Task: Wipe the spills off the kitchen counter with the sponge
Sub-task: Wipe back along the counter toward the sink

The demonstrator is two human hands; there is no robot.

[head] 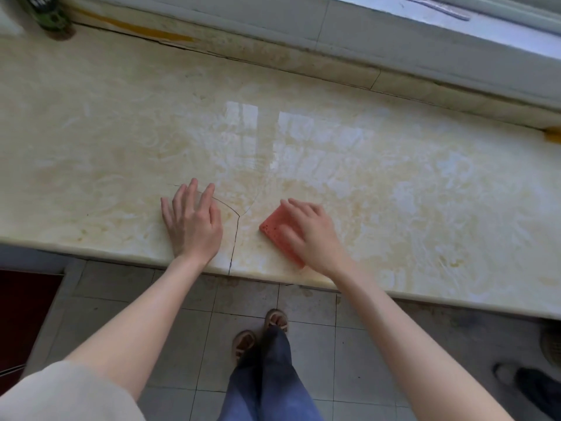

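Observation:
A pink-red sponge [274,227] lies flat on the cream marble counter [394,183] near its front edge. My right hand [309,233] presses down on the sponge, fingers spread over its top, covering its right half. My left hand [192,221] rests flat on the counter to the left of the sponge, palm down, fingers apart, holding nothing. Yellowish stains [455,262] and wet streaks show on the counter to the right of the sponge. A dark crack [235,235] runs across the counter between my hands.
A green bottle [48,13] stands at the back left corner. A tiled ledge and window sill [394,34] run along the back. Below the counter's front edge is tiled floor with my feet [261,335]; dark shoes [531,387] lie at the lower right.

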